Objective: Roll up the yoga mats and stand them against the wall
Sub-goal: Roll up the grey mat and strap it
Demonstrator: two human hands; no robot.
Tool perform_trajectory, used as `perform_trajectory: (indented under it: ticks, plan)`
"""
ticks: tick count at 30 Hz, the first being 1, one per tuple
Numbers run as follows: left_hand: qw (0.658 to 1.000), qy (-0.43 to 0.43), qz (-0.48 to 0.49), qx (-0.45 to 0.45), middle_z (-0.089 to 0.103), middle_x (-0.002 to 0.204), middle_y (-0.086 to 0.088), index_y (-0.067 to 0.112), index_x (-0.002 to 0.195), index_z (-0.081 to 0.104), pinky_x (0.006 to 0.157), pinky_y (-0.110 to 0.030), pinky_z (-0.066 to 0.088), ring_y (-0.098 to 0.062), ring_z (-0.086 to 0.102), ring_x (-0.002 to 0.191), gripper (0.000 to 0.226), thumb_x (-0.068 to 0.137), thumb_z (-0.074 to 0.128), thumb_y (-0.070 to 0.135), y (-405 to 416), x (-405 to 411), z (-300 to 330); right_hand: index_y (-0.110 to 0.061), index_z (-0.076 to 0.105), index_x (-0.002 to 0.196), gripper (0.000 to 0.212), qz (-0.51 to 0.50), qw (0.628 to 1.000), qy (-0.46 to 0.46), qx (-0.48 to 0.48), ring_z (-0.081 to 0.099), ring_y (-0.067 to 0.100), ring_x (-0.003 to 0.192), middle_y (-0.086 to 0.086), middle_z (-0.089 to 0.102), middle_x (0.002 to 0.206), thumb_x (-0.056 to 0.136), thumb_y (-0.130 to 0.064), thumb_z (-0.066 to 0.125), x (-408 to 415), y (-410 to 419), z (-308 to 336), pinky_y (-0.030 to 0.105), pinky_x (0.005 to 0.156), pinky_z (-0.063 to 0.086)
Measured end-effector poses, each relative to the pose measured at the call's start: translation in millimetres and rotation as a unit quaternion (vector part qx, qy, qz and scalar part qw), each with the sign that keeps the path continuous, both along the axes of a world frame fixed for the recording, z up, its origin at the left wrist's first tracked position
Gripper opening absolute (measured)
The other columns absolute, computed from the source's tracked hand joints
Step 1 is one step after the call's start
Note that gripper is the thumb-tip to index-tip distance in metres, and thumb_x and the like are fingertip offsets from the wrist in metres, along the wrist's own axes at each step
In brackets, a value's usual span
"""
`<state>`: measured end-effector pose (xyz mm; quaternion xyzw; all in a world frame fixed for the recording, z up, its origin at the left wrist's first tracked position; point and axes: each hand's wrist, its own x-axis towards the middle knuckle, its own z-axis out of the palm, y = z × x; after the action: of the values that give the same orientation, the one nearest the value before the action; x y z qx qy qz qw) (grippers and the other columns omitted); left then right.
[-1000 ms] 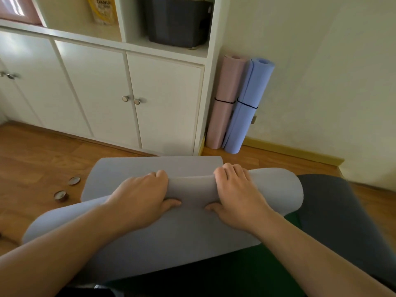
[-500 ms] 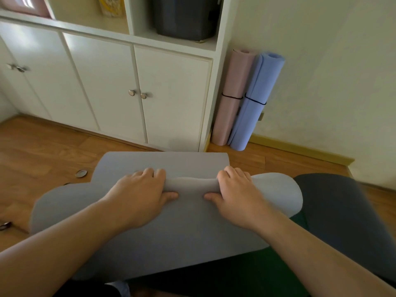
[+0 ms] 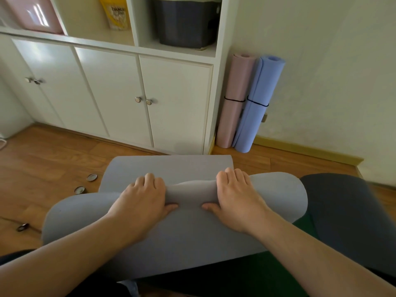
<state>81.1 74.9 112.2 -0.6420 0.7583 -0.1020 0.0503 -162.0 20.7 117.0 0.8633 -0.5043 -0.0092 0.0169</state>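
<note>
Grey mat [image 3: 171, 228] on the floor [image 3: 53, 159], part rolled; both hands, left [image 3: 143, 202] and right [image 3: 235, 200], grip the roll, fingers [image 3: 150, 179] curled over top, thumbs underneath. Pink mat [image 3: 234, 99] and blue mat [image 3: 255, 103] stand at wall.

Half-rolled mat [image 3: 171, 232] on floor [image 3: 53, 159] in front of cabinet [image 3: 120, 93]. Left hand [image 3: 143, 202] and right hand [image 3: 235, 200] side by side on its roll. Two rolled mats [image 3: 246, 101] upright against wall [image 3: 332, 71], right of cabinet. Small lids [image 3: 85, 183] on floor left of mat. Bin [image 3: 184, 20] on shelf above.
</note>
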Motion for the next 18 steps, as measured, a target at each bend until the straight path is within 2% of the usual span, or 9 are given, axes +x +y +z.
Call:
perform_trajectory:
  ticks: [2,5,7,9,11,13,15,18]
  plan:
    - [1.0,-0.021,-0.003,-0.005,0.057,0.1,-0.001,0.02,0.108,0.05,0.076,-0.03,0.057,-0.016,0.059,0.084,0.072,0.09,0.019,0.082,2.9,2.5,1.2,-0.021,0.043,0.114,0.056,0.0,1.0,-0.008,0.0,0.045,0.02,0.099,0.002,0.048,0.111,0.097,-0.073,0.052,1.8,-0.3,0.7,0.037,0.096,0.043]
    - [0.999,-0.05,0.005,0.008,0.054,0.089,0.006,0.023,0.103,0.041,0.066,-0.024,0.054,-0.011,0.059,0.074,0.067,0.091,0.025,0.087,5.2,5.9,9.6,-0.023,0.041,0.109,0.054,0.017,1.0,-0.022,0.003,0.051,0.019,0.094,0.0,0.053,0.107,0.096,-0.074,0.055,4.3,-2.1,3.4,0.035,0.089,0.048]
    - [0.999,-0.046,-0.006,0.026,0.056,0.086,0.009,0.026,0.104,0.043,0.067,-0.022,0.055,-0.009,0.062,0.072,0.062,0.093,0.024,0.084,4.5,6.3,15.0,-0.024,0.041,0.106,0.054,0.022,0.999,-0.03,0.006,0.056,0.017,0.088,-0.002,0.057,0.101,0.094,-0.075,0.056,3.4,-3.6,6.6,0.035,0.082,0.052]
    - [0.998,-0.041,-0.017,0.048,0.063,0.092,0.009,0.029,0.108,0.048,0.071,-0.022,0.056,-0.01,0.066,0.078,0.06,0.095,0.022,0.082,0.0,9.7,18.0,-0.026,0.042,0.104,0.055,0.026,0.999,-0.034,0.01,0.059,0.014,0.077,-0.005,0.058,0.091,0.094,-0.079,0.053,0.5,-6.2,10.1,0.034,0.071,0.055]
    - [0.997,-0.008,-0.027,0.077,0.062,0.093,0.009,0.031,0.102,0.046,0.073,-0.025,0.053,-0.011,0.064,0.081,0.059,0.092,0.021,0.083,-6.2,17.9,24.4,-0.027,0.044,0.099,0.055,0.037,0.999,-0.035,0.017,0.058,0.011,0.069,-0.009,0.058,0.083,0.094,-0.082,0.048,-2.3,-8.8,12.7,0.033,0.065,0.053]
    - [0.988,0.05,-0.044,0.138,0.057,0.086,0.012,0.033,0.098,0.043,0.07,-0.025,0.048,-0.007,0.058,0.075,0.053,0.091,0.026,0.083,-9.0,28.3,33.3,-0.03,0.045,0.092,0.054,0.054,0.998,-0.032,0.028,0.056,0.008,0.067,-0.011,0.058,0.078,0.092,-0.085,0.046,-4.0,-9.2,14.1,0.03,0.063,0.05]
    - [0.975,0.095,-0.062,0.189,0.057,0.083,0.013,0.037,0.1,0.038,0.064,-0.02,0.043,-0.004,0.057,0.07,0.043,0.095,0.031,0.078,-6.3,33.9,40.0,-0.032,0.043,0.087,0.055,0.07,0.996,-0.03,0.046,0.054,0.007,0.066,-0.011,0.055,0.075,0.09,-0.087,0.046,-5.9,-8.4,15.4,0.03,0.061,0.045]
    - [0.969,0.128,-0.07,0.202,0.061,0.082,0.011,0.037,0.109,0.034,0.06,-0.017,0.04,-0.005,0.059,0.071,0.034,0.101,0.033,0.07,-2.1,32.4,40.3,-0.03,0.043,0.091,0.049,0.078,0.987,-0.071,0.121,0.055,0.01,0.068,-0.006,0.057,0.075,0.096,-0.079,0.046,-14.3,-9.9,21.0,0.031,0.061,0.041]
